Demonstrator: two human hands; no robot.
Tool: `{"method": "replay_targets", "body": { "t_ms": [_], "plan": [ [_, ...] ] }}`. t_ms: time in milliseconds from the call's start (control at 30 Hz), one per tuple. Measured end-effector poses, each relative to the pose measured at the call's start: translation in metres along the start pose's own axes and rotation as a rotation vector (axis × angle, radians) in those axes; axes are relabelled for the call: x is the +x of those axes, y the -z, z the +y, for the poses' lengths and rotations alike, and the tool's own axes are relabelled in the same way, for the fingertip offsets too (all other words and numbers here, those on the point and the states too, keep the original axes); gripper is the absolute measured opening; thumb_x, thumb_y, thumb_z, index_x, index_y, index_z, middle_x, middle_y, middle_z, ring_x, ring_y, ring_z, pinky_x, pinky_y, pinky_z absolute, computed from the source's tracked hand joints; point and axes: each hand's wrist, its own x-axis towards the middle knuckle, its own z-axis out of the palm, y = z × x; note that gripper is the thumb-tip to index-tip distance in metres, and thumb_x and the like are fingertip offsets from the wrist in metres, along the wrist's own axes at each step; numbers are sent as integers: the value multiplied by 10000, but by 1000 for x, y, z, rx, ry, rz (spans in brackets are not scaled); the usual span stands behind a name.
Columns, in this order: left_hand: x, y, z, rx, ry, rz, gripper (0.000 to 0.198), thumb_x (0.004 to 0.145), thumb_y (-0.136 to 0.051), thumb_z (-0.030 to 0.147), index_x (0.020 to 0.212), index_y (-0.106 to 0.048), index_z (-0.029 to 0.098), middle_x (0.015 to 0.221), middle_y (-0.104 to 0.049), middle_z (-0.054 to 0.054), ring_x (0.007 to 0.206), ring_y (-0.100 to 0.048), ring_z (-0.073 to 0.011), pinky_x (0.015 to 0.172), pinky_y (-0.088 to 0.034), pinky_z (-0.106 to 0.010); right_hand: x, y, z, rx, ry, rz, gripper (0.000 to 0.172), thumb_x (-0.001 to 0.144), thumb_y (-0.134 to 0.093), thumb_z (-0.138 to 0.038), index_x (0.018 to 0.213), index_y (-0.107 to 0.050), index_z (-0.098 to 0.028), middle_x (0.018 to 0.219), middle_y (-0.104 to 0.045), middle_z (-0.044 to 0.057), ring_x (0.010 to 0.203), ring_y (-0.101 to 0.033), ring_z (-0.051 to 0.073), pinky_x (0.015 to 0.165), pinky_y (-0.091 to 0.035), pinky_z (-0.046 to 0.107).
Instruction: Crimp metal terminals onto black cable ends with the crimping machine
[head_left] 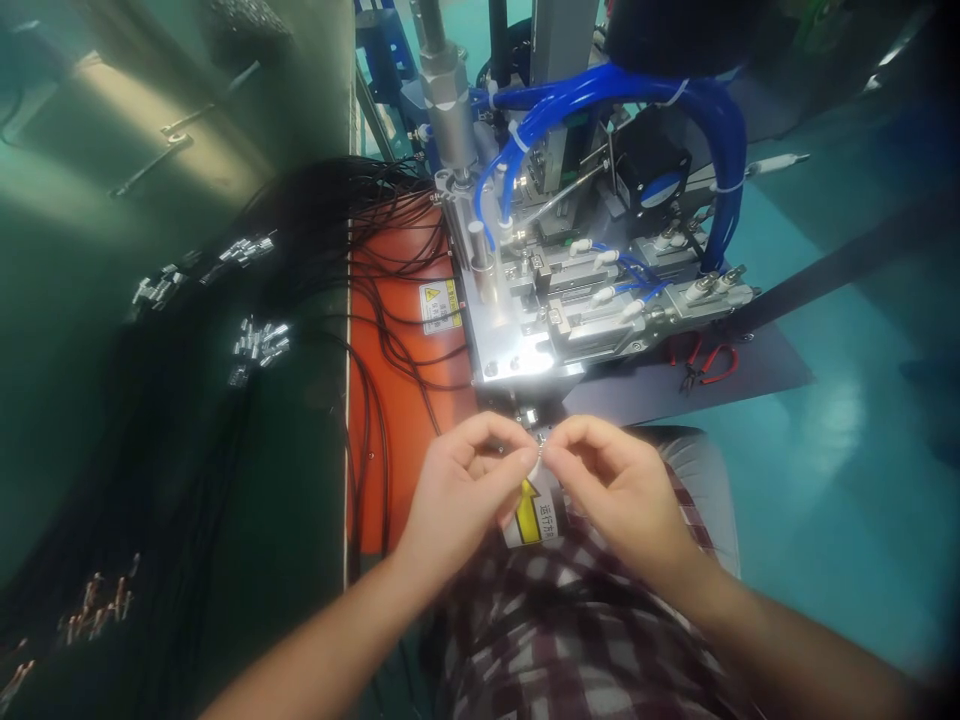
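My left hand (476, 475) and my right hand (619, 480) meet in front of my body, just off the near edge of the machine. Thumb and forefinger of each are pinched together at a small shiny metal part (540, 448), mostly covered by the fingertips, so its exact kind is unclear. Right behind the fingers sits a small bright metal fitting (529, 416) at the machine's front. Below them is a white label with a yellow arrow (529, 515).
The machine (517, 350) carries metal slides and blue air hoses (724, 150). Black cables (382, 340) cross the orange base (405, 400). Bundled cables with silvery ends (259, 345) lie on the dark green surface at left. Red-handled pliers (701, 372) rest at right.
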Motion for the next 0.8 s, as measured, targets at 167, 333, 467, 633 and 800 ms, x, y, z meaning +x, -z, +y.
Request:
{"method": "replay_targets", "body": {
  "t_ms": [167, 333, 467, 633, 800],
  "plan": [
    [1, 3, -1, -128, 46, -48, 98, 841, -660, 257, 830, -606, 176, 580, -574, 42, 385, -417, -39, 392, -268, -170, -2, -3, -1, 85, -50, 4, 127, 827, -630, -259, 732, -605, -178, 501, -490, -69, 410, -396, 55, 378, -341, 158],
    [2, 2, 0, -159, 25, -74, 81, 860, -638, 239, 879, -596, 173, 660, -628, 15, 407, -475, -51, 392, -268, -169, 1, -2, -2, 72, 3, 36, 41, 770, -677, -197, 790, -651, -174, 586, -576, -50, 462, -451, 55, 436, -389, 161],
    [3, 1, -1, -118, 19, -90, 89, 874, -629, 244, 879, -582, 169, 674, -634, 11, 414, -466, -38, 399, -295, -153, 4, -1, -4, 33, 17, 20, 39, 784, -660, -190, 756, -641, -170, 566, -568, -52, 463, -446, 60, 442, -388, 169],
    [0, 0, 1, -63, -7, -62, 95, 867, -640, 234, 883, -578, 165, 662, -629, 17, 419, -477, -28, 407, -331, -135, 4, 0, -1, -29, 110, 47, 49, 813, -638, -182, 764, -642, -180, 663, -601, -33, 502, -458, 66, 481, -404, 186],
    [0, -1, 2, 9, -43, -39, 129, 849, -660, 244, 809, -601, 136, 650, -623, 6, 416, -474, -25, 389, -334, -129, 3, 2, 5, -19, 115, 52, 38, 790, -676, -197, 827, -674, -189, 656, -593, -38, 521, -478, 76, 498, -420, 194]
  ]
}}
